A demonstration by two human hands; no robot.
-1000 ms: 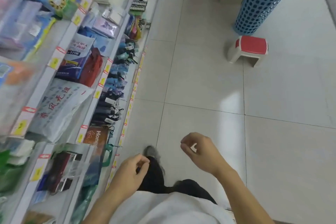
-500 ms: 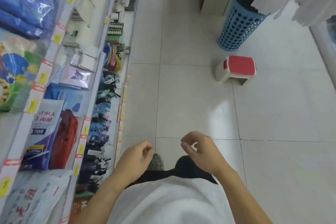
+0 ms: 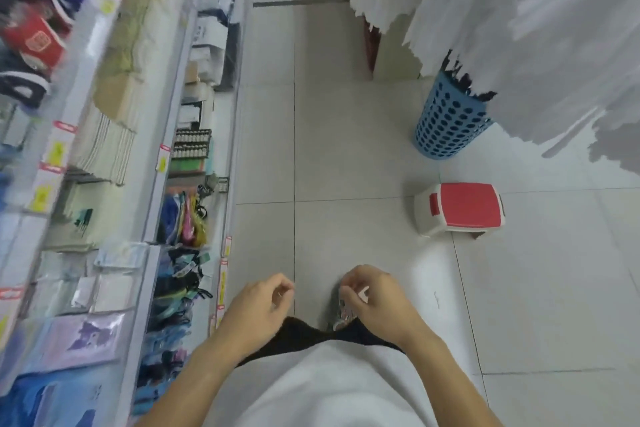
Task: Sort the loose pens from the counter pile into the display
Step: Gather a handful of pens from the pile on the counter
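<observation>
Fingers of the left hand are seen loosely curled in front of the body, with nothing visibly held between them. Fingers of the right hand are curled too, thumb and forefinger drawn close together; whether something small is pinched there cannot be told. Both hands are held apart at waist height, above a white shirt and dark trousers. A patterned shoe is partly seen under the right hand, on the pale tiled floor. No pens, pile or display can be made out in this view. To the left, shelves are seen running up the aisle, stocked with packets, stacked paper goods and hanging items, with yellow and red price tags on the edges; much of it is blurred. To the right, a stool with a red top is seen standing on the floor, well apart from the hands. Beyond it, a blue perforated basket is seen, its upper part hidden behind pale blurred patches.
</observation>
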